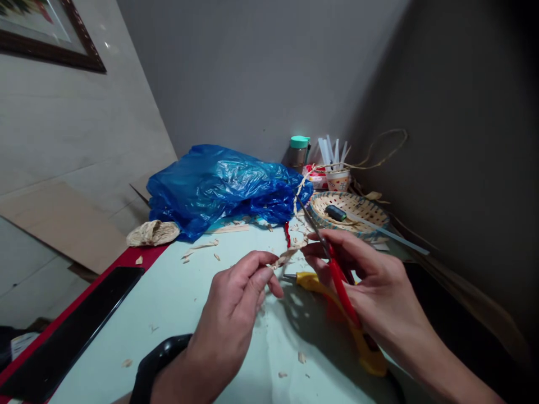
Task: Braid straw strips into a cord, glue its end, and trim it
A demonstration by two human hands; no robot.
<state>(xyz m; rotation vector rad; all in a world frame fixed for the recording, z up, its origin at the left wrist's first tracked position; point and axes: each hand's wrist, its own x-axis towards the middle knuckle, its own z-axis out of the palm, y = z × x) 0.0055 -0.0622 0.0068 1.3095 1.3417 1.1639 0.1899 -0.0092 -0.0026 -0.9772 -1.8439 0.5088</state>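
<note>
Between thumb and fingers, my left hand (240, 306) pinches one end of a pale braided cord (288, 255) of dried plant fibre. Red-handled scissors (337, 269) rest in my right hand (370, 280), blades pointing up and away. The right fingertips are also close to the cord; whether they grip it I cannot tell. Beyond the hands, the cord runs up toward the blue bag. A yellow glue gun (309, 281) lies on the table beneath the right hand, partly hidden by it and the scissors.
A blue plastic bag (219, 182) fills the back of the table (202, 331). To its right are a woven basket (357, 202) with a dark thread spool (336, 212), a cup (338, 180) of glue sticks and a green-lidded bottle (299, 150). A fibre bundle (152, 233) lies left, with scraps scattered about.
</note>
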